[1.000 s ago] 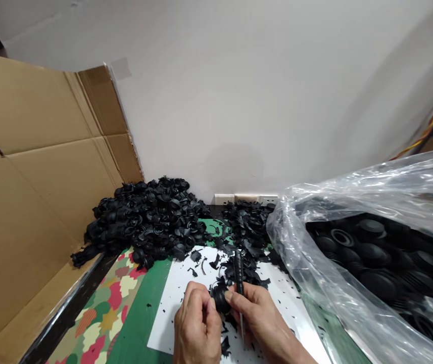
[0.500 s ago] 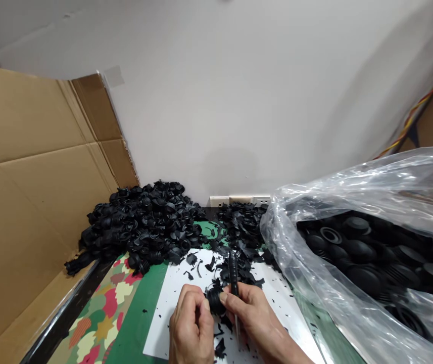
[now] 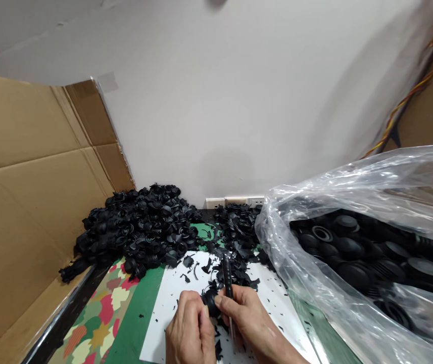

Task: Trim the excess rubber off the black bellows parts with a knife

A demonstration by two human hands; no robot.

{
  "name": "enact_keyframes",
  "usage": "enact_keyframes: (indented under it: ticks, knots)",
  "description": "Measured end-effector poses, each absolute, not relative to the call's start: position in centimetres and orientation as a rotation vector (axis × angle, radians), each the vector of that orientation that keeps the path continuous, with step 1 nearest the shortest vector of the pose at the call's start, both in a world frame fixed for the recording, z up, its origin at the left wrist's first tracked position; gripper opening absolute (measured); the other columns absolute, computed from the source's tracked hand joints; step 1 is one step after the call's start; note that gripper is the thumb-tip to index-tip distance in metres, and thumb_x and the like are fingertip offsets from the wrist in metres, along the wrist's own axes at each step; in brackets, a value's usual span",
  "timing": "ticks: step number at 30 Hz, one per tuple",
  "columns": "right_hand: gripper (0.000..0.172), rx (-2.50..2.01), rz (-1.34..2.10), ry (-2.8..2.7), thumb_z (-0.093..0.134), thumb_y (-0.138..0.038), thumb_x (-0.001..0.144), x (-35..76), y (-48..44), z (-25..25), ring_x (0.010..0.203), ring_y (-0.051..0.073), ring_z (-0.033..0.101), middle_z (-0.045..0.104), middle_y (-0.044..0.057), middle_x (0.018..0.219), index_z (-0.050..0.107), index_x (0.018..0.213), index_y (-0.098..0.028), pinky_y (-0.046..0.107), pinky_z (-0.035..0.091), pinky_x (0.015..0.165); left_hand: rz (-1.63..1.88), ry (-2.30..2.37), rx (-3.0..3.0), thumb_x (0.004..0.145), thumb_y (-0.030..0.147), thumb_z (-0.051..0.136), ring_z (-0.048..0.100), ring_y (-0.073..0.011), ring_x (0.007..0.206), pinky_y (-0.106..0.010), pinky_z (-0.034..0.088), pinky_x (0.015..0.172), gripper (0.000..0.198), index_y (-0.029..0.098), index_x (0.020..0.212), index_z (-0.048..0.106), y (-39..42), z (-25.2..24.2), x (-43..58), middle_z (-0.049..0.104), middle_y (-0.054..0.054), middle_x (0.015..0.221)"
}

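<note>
My left hand (image 3: 190, 328) is closed at the lower middle, its fingers curled against a black ribbed rubber bellows (image 3: 210, 302). On the other side of that piece, my right hand (image 3: 248, 313) is closed round a slim knife (image 3: 227, 277). Its black handle points up and away, and a thin pale blade shows below the fingers. The right thumb rests against the bellows, whose lower part the hands hide. Under both hands lies a white sheet (image 3: 159, 323) strewn with black rubber scraps (image 3: 218, 349).
A large heap of black rubber parts (image 3: 140, 227) stands back left, beside a cardboard panel (image 3: 30, 192). A smaller scrap pile (image 3: 235, 220) lies near the wall sockets (image 3: 235, 201). At right, a clear plastic bag (image 3: 277, 222) holds many black bellows (image 3: 352, 270).
The view has shifted slightly, so the surroundings sit a little further left. Both hands remain at the bellows, which has turned a little between them.
</note>
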State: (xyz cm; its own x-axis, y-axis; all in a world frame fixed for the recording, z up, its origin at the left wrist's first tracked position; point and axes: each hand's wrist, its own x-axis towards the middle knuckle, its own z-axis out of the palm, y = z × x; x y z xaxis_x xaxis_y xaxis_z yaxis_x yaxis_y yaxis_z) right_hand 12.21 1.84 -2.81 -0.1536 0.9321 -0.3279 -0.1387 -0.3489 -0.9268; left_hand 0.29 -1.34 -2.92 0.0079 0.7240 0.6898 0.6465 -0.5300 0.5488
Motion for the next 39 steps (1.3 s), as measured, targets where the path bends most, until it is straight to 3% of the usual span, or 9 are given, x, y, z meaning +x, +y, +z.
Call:
enact_keyframes:
  ticks: [6,10,14,21,30,39]
  knots:
    - [0.024,-1.209,1.624,-0.983,0.063,-0.038,0.064,12.2,1.8,-2.5,0.037,0.008,0.033,0.042,-0.008,0.040,0.051,0.056,-0.019,0.023,0.026,0.042,1.602,1.493,1.829,0.087,0.030,0.046,0.052,-0.0171,0.061,-0.027,0.040,0.057,0.025,0.022,0.065,0.053,-1.0,-2.6,0.2,0.053,-0.002,0.067]
    - [0.034,-1.101,1.558,-0.961,0.065,-0.049,0.064,13.1,2.0,-1.3,0.042,0.009,0.037,0.045,-0.006,0.044,0.056,0.058,-0.017,0.024,0.030,0.046,1.304,1.433,1.103,0.072,0.046,0.064,0.046,-0.0126,0.046,-0.022,0.037,0.045,0.030,0.016,0.065,0.061,0.0,-1.2,-0.5,0.060,-0.002,0.054]
    - [0.034,-1.083,1.469,-0.918,0.065,-0.048,0.068,14.1,2.1,-0.6,0.051,0.011,0.041,0.047,-0.005,0.048,0.057,0.061,-0.016,0.024,0.032,0.052,1.290,1.236,0.763,0.058,0.041,0.076,0.047,-0.0099,0.045,-0.019,0.037,0.045,0.032,0.014,0.058,0.060,0.3,0.1,-0.9,0.065,-0.005,0.050]
    - [0.036,-1.098,1.567,-0.942,0.068,-0.051,0.067,13.6,1.4,-0.8,0.039,0.006,0.022,0.031,-0.011,0.044,0.057,0.068,-0.018,0.023,0.021,0.040,1.295,1.154,0.774,0.065,0.036,0.075,0.047,-0.0079,0.043,-0.018,0.035,0.043,0.026,0.013,0.062,0.063,0.3,-1.0,-0.9,0.065,-0.003,0.051]
    - [0.045,-1.121,1.552,-1.064,0.064,-0.062,0.067,13.1,1.2,-1.3,0.036,0.006,0.024,0.034,-0.010,0.041,0.056,0.066,-0.018,0.023,0.019,0.040,1.284,1.193,0.865,0.064,0.044,0.074,0.044,-0.0067,0.039,-0.017,0.031,0.040,0.032,0.013,0.061,0.064,0.4,-1.8,-1.0,0.062,-0.002,0.048]
    - [0.037,-1.189,1.526,-1.065,0.062,-0.054,0.073,13.0,1.4,-2.0,0.036,0.007,0.025,0.036,-0.009,0.042,0.055,0.068,-0.018,0.023,0.022,0.039,1.255,1.272,0.884,0.065,0.047,0.072,0.038,-0.0034,0.032,-0.015,0.021,0.036,0.037,0.013,0.057,0.062,0.6,-2.2,-1.1,0.060,-0.002,0.042]
